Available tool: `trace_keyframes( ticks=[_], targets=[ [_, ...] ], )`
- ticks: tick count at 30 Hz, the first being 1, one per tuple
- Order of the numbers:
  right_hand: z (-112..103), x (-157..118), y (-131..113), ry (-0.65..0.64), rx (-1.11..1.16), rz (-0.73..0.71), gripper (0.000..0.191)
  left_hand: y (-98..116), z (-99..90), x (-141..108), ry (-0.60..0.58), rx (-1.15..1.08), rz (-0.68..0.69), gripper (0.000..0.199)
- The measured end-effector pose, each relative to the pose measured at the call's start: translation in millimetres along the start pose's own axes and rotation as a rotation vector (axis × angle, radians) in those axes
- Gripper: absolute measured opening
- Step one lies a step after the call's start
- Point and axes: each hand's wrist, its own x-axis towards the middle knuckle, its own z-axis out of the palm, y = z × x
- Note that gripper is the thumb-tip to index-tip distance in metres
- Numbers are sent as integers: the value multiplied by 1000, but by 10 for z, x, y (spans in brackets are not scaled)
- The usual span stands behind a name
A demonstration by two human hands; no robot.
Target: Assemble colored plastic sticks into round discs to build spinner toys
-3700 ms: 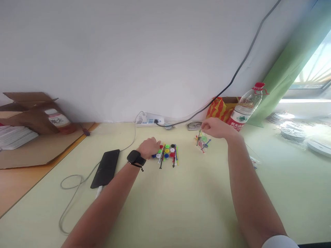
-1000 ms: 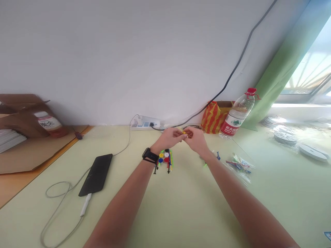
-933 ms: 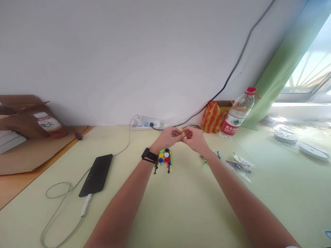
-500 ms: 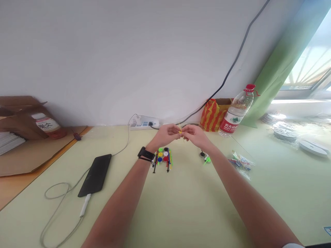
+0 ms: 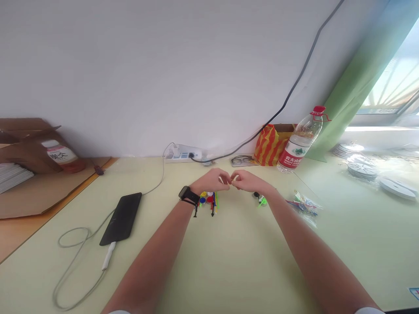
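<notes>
**Two hands, two bottles, three piles of white discs**

The person's two hands, one left hand (image 5: 212,179) and one right hand (image 5: 247,180), show mid-frame, with one wristwatch (image 5: 189,194). Bottles number two: one smaller bottle (image 5: 62,155) at far left, one larger bottle (image 5: 299,141) right of centre. Three white disc piles (image 5: 362,168) are countable at the right edge; the discs within each are too close to number. At least four coloured discs (image 5: 209,199) show below centre: one yellow, one white, one blue, one red. The rods (image 5: 216,203) beside them overlap too much to count. There is one black phone (image 5: 121,218) at lower left, one power strip (image 5: 183,153) and one pair of glasses (image 5: 242,159) near centre, and one striped bag (image 5: 268,146) right of them.
</notes>
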Motion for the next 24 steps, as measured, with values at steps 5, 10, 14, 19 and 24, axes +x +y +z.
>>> trace_keyframes(
  ticks=[5,10,14,19,24],
  targets=[
    [-209,-7,179,-90,-244,98,14,-97,24,-7,-110,122,-50,16],
    [-448,-75,293,-47,-397,220,22,-172,-50,-23,-123,137,-73,25],
    [-464,-97,324,-105,-418,257,23,-208,-69,-14,-92,236,-78,24],
    [-456,-84,281,-79,-344,181,15,-100,-100,-7,-10,202,10,28],
    [-410,-70,147,24,84,23,18,134,-89,0,82,51,109,33]
  ],
)
